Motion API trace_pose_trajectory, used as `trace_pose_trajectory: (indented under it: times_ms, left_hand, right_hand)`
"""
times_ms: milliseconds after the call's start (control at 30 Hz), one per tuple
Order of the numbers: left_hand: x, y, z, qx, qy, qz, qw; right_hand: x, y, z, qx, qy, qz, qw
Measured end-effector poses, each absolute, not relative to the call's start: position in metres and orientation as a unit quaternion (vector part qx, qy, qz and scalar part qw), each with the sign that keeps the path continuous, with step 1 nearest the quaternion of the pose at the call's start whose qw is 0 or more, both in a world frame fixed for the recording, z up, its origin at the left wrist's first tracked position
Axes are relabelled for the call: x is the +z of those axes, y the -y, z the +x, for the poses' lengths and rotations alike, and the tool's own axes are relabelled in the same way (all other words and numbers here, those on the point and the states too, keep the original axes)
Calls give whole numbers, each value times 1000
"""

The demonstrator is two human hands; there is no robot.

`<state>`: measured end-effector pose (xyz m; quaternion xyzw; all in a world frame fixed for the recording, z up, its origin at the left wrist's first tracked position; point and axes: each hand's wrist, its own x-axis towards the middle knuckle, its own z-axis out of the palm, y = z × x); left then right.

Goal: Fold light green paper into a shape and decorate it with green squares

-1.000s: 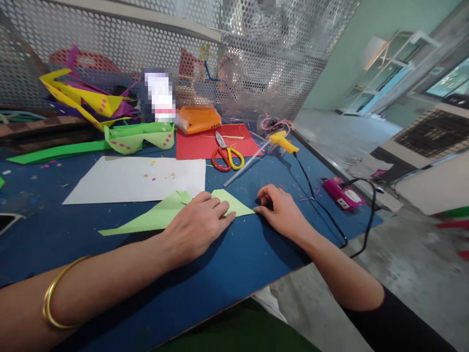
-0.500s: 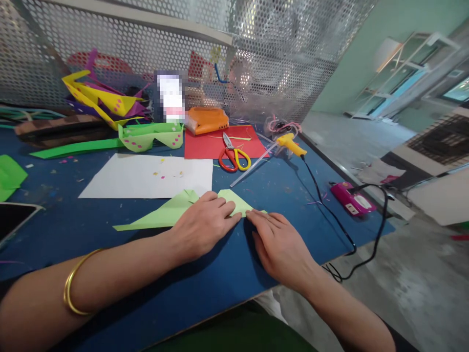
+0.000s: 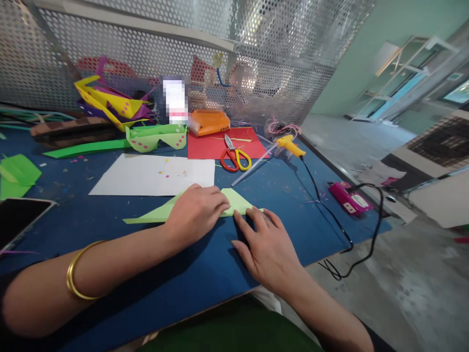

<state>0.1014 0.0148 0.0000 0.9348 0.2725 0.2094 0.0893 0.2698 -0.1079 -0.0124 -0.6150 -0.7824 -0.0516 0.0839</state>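
Observation:
A folded sheet of light green paper (image 3: 238, 200) lies on the blue table near its front, with a pointed end stretching left. My left hand (image 3: 198, 208) covers its middle, fingers curled and pressed together on the paper; the fold beneath is hidden. Along the paper's right near edge rests my right hand (image 3: 266, 239), its fingers spread and fingertips touching the edge, the thumb apart on the table. Just behind the paper are a white sheet (image 3: 154, 173) with small coloured scraps and scissors (image 3: 234, 154) with red and yellow handles.
Green paper glasses (image 3: 157, 138), a red sheet (image 3: 205, 146) and an orange packet (image 3: 208, 122) lie farther back. At right are a yellow glue gun (image 3: 291, 145) and a pink power strip (image 3: 350, 198) with a black cable. A dark-screened tablet (image 3: 22, 220) sits at left.
My right hand's fingers have spread and lie along the paper's edge, the thumb drawn away. My left fingers have pulled back slightly left and curled more. The view has shifted slightly.

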Motion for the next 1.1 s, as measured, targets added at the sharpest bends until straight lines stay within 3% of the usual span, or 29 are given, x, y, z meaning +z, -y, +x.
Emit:
trace_pose_trajectory:
  times_ms: [267, 467, 733, 967, 1100]
  left_hand:
    - [26, -24, 97, 233, -390, 858, 240]
    - [32, -33, 93, 321, -444, 752, 367]
    - [36, -42, 87, 363, -439, 670, 476]
    - [41, -41, 84, 392, -463, 689, 397]
    - [42, -35, 82, 336, -400, 832, 189]
  right_hand:
    - [-17, 109, 270, -38, 775, -624, 94]
    - [-20, 110, 270, -48, 777, -621, 95]
    - [-25, 109, 272, -84, 787, -603, 99]
    - [-24, 110, 272, -88, 790, -597, 104]
    - [-23, 110, 271, -80, 787, -603, 104]
